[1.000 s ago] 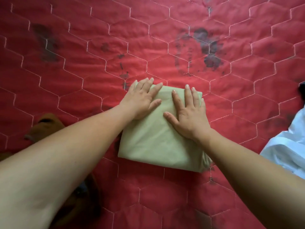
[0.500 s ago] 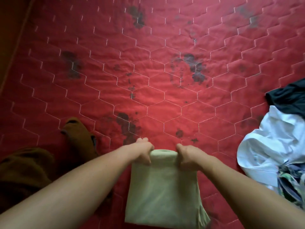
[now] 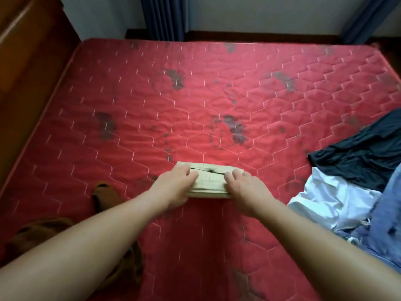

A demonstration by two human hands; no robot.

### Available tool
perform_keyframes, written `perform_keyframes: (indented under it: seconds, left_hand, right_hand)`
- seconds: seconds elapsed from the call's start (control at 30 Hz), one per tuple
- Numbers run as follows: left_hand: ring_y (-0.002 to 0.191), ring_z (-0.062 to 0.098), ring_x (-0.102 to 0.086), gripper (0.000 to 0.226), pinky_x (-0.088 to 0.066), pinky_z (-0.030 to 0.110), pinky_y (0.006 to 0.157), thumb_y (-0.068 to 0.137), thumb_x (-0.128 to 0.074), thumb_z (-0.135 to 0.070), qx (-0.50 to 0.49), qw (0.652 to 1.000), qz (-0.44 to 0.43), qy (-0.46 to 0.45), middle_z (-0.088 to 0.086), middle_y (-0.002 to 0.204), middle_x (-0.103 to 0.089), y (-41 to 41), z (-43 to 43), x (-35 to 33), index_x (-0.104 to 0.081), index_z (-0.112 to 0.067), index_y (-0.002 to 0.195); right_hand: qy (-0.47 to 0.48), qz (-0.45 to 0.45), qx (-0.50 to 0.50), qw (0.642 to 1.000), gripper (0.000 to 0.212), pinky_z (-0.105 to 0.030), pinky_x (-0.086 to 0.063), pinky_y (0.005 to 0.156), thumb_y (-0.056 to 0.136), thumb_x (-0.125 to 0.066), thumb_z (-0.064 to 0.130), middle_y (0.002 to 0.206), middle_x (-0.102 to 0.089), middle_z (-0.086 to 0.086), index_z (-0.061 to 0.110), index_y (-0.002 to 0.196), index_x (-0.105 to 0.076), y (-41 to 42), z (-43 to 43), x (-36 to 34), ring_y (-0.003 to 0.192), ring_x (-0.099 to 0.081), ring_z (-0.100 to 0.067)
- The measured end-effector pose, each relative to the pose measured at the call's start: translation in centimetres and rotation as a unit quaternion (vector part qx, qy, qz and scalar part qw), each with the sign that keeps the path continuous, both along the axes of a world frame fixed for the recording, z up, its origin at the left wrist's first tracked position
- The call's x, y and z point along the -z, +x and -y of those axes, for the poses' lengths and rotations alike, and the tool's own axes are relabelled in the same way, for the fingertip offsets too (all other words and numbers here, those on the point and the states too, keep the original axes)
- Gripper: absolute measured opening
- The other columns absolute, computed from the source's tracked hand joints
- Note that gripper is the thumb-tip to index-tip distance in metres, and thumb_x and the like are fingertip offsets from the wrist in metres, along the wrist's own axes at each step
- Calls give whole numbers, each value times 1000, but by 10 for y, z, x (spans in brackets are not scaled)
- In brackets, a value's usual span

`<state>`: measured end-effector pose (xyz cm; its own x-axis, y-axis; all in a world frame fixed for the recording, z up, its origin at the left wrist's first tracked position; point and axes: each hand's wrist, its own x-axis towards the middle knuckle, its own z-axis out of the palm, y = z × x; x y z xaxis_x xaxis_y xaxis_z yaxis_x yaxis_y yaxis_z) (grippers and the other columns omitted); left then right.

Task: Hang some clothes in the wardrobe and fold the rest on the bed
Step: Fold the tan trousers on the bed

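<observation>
1. The folded pale beige cloth bundle (image 3: pixel 210 181) lay on the red quilted mattress (image 3: pixel 217 94), which spread out on every side of it.
2. The left hand (image 3: pixel 173 183) gripped the bundle's left end and the right hand (image 3: pixel 245 185) gripped its right end. The fingers of both were curled over the top layer. The thumbs were hidden.
3. The step in hand looked like placing the finished fold. Done well, it called for an even squeeze at both ends so the layers did not slide. The bundle needed to be kept level, set down flat and let go by both hands together.
4. Counted: one folded bundle and two hands.
5. Left of the bundle lay a crumpled brown garment (image 3: pixel 104 192); whether it was one piece or two could not be told.
6. Right of the bundle lay three loose pieces: a dark navy garment (image 3: pixel 358 157), a white garment (image 3: pixel 329 198) and a blue garment (image 3: pixel 386 213), all unfolded.
7. Far beyond the bundle hung two blue curtain panels (image 3: pixel 162 16).
</observation>
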<state>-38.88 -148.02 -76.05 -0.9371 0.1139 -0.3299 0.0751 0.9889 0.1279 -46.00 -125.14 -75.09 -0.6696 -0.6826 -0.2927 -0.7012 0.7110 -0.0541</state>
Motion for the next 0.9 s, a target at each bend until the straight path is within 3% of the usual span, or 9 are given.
perform_keyframes:
  seconds: [0.07,0.17,0.27,0.33,0.43,0.5,0.6,0.77,0.9]
  left_hand:
    - [113,29,-44,38,-41,41,67,82,-60,-18,15,999,41,-32,3,119,-39,36,-14,32,-42,-22,116]
    - [133,31,-34,45,-43,45,91,86,-62,-30,41,985,156,-53,8,139,-36,83,-28,84,-45,-24,127]
    - [153,32,-10,48,-32,48,112,95,-52,-37,-1,996,91,-23,15,163,-16,90,-25,123,-44,-32,141]
    - [155,32,0,58,-22,50,120,100,-46,-42,-33,999,30,-8,14,168,-3,74,-23,145,-30,-35,155]
    - [154,35,12,67,-7,55,123,100,-29,-56,-43,998,-21,-40,16,167,13,47,-26,179,-2,-39,159]
    - [152,38,18,71,0,60,122,96,-19,-65,-51,997,-38,-52,17,165,19,36,-28,200,8,-41,157]
    - [153,40,14,75,-3,63,121,93,-26,-65,-50,996,-66,-28,21,166,13,31,-25,225,-2,-39,159]
    - [155,32,7,72,-3,63,121,90,-27,-65,-66,995,-66,43,15,168,-2,24,-19,221,-31,-37,156]
    - [156,27,4,62,2,62,121,95,-21,-56,-126,985,-99,66,7,169,-10,7,-16,203,-41,-38,151]
  right_hand:
    - [27,-8,-15,999,29,-44,-43,78,96,-43,16,119,-51,-8,18,125,-47,41,-12,32,106,-54,-35]
    - [107,105,-17,989,42,-47,-39,89,94,-47,21,132,-46,-10,21,135,-39,97,-31,87,121,-48,-35]
    - [95,110,27,989,52,-49,-37,96,94,-47,47,137,-44,-9,25,140,-37,111,-37,125,126,-45,-33]
    - [42,59,62,995,53,-51,-40,100,95,-45,52,140,-47,-13,25,141,-45,97,-29,144,131,-46,-37]
    - [-15,7,86,996,67,-64,-21,117,98,-42,59,162,-27,-19,23,155,-37,66,-9,175,151,-20,-43]
    - [-33,-19,86,996,75,-69,-9,119,97,-34,68,168,-12,-17,27,160,-25,50,2,197,154,-5,-43]
    - [-29,-21,102,994,81,-71,1,117,94,-21,79,169,7,-13,37,161,-5,39,10,226,153,13,-43]
    - [-11,33,99,995,84,-71,9,115,86,-3,88,168,19,-9,46,158,5,32,12,229,150,25,-41]
    - [-67,4,139,988,75,-70,0,117,94,-5,78,168,-15,-9,42,154,-32,12,20,209,155,-2,-37]
